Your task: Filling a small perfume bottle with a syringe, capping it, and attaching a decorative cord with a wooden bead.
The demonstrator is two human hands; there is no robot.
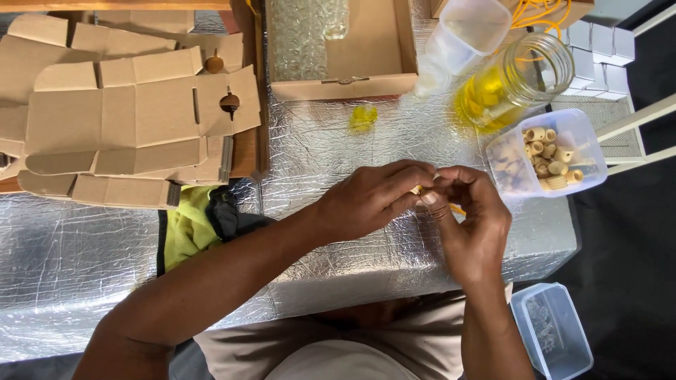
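My left hand (373, 198) and my right hand (470, 214) meet over the silver foil-covered table (331, 141), fingertips pinched together on a small pale bead with a yellow cord (456, 208) running out beneath the right thumb. Most of the bead is hidden by the fingers. A clear plastic tub of tan ring-shaped beads (548, 152) sits just right of my hands. Behind it lies a glass jar (514, 81) on its side with yellow cord inside.
Flat cardboard box blanks (127, 112) are stacked at the left. An open cardboard box (345, 46) stands at the back centre, a yellow scrap (363, 116) before it. A clear tub (468, 35), small white boxes (598, 56), a lidded container (553, 327) and yellow-black cloth (204, 222) lie around.
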